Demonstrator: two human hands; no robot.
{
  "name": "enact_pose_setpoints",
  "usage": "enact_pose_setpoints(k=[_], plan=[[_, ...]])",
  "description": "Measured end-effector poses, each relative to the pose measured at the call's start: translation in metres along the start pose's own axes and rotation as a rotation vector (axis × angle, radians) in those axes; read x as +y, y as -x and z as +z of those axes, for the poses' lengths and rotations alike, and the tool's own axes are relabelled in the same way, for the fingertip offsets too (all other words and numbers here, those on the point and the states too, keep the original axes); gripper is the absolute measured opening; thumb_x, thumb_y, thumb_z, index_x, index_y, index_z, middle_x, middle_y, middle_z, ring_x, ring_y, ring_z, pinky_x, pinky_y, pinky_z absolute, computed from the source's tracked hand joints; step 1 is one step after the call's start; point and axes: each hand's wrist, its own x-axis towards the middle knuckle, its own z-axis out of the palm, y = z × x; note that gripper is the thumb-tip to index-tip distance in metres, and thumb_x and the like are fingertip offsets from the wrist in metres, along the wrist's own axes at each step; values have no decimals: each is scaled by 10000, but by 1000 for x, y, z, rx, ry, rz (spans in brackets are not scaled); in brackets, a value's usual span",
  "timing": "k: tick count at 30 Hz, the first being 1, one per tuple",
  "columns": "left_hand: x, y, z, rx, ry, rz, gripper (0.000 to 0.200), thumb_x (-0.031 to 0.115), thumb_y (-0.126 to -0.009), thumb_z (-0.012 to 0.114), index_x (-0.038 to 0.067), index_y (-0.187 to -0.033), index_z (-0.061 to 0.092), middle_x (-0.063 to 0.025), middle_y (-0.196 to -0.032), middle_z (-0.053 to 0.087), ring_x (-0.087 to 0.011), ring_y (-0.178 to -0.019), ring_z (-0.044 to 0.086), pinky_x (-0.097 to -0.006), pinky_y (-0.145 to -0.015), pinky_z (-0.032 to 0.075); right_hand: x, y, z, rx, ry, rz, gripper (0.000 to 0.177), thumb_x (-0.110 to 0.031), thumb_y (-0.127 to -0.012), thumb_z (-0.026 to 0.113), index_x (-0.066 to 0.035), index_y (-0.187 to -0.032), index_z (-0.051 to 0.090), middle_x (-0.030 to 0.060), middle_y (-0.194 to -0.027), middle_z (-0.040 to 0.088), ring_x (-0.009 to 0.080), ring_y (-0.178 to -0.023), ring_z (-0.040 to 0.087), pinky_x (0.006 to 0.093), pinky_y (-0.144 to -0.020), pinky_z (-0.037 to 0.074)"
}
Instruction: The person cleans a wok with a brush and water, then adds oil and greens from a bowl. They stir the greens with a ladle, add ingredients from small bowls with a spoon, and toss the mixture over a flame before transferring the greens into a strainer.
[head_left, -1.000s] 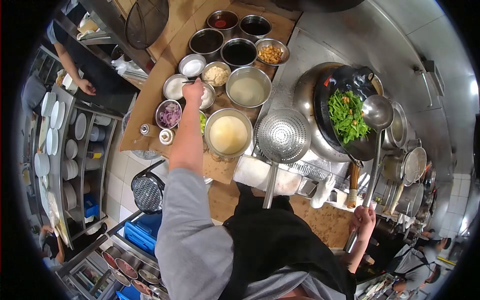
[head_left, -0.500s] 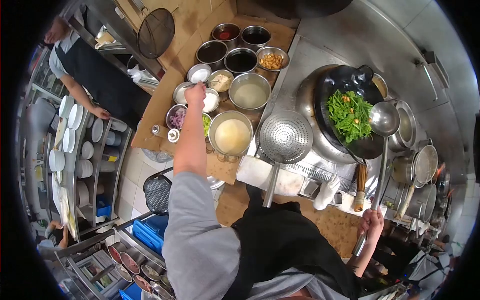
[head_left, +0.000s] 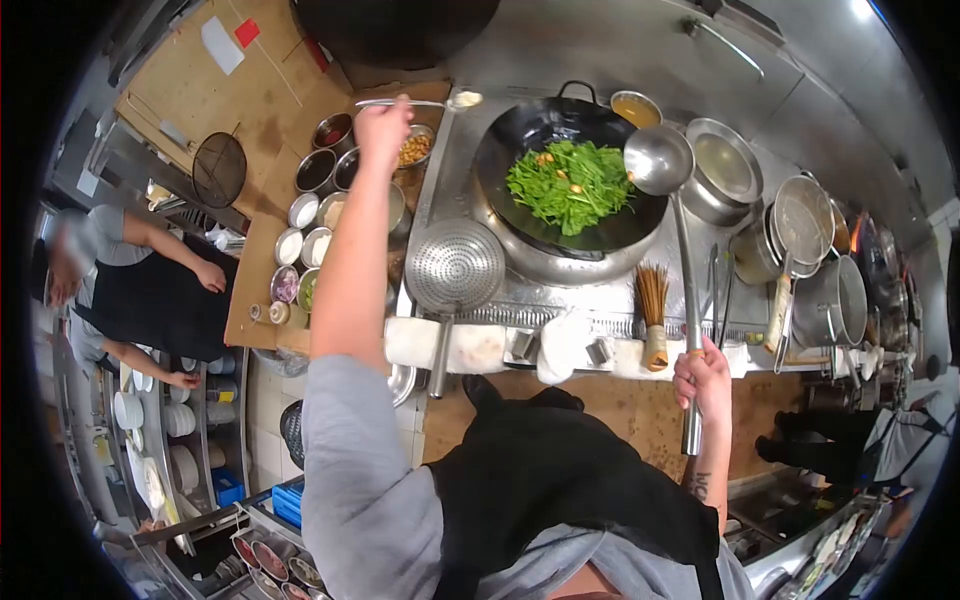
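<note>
Closed around the handle of a small spoon (head_left: 464,101), my left hand (head_left: 384,128) is raised beyond the seasoning bowls. A pale substance sits in the spoon's tip, left of the wok. My right hand (head_left: 702,378) grips the long handle of a ladle (head_left: 659,160), whose bowl is over the wok's right rim. Green leafy vegetables (head_left: 570,185) with small golden-brown pieces lie in the black wok (head_left: 500,140) on the stove.
A perforated strainer (head_left: 455,266) lies left of the wok. A bamboo brush (head_left: 654,320) and white cloth (head_left: 565,348) are at the front edge. Pots and strainers (head_left: 803,219) stand right. A co-worker (head_left: 150,270) and another person are at left.
My left hand has moved from the bowls up and toward the wok, with the spoon now showing a pale substance. The camera view has shifted right; the ladle remains in my right hand.
</note>
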Motion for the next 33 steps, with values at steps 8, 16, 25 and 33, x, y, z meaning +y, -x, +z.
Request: enact_pose_setpoints(k=[8, 16, 25, 33], plan=[[-59, 88, -37, 314, -776, 291, 320, 296, -883, 645, 6, -763, 706, -217, -749, 671, -418, -726, 650, -486, -673, 506, 20, -25, -38, 56, 384, -50, 622, 6, -890, 538, 56, -1460, 295, 31, -759, 598, 72, -506, 494, 246, -420, 385], [-105, 77, -190, 708, -677, -22, 366, 338, -851, 708, -21, -777, 712, -245, -806, 683, -383, -798, 677, -440, -755, 519, 34, -87, -25, 37, 419, -120, 644, 28, -888, 527, -5, -1487, 291, -6, -663, 495, 63, -430, 438, 246, -353, 361], [-193, 10, -230, 638, -705, -286, 305, 337, -855, 706, 35, -865, 745, -208, -889, 707, -379, -864, 681, -455, -791, 528, 2, -54, 92, -99, 44, 0, 457, -81, -920, 532, -61, -1365, 434, -18, -592, 372, 66, -357, 318, 239, -293, 307], [-285, -21, -247, 667, -637, -473, 366, 346, -800, 754, -16, -854, 737, -238, -851, 706, -375, -850, 694, -441, -791, 535, 0, -72, 228, -394, 392, 241, 517, 14, -860, 516, -43, -1368, 442, -4, -579, 427, 76, -371, 370, 233, -330, 333]])
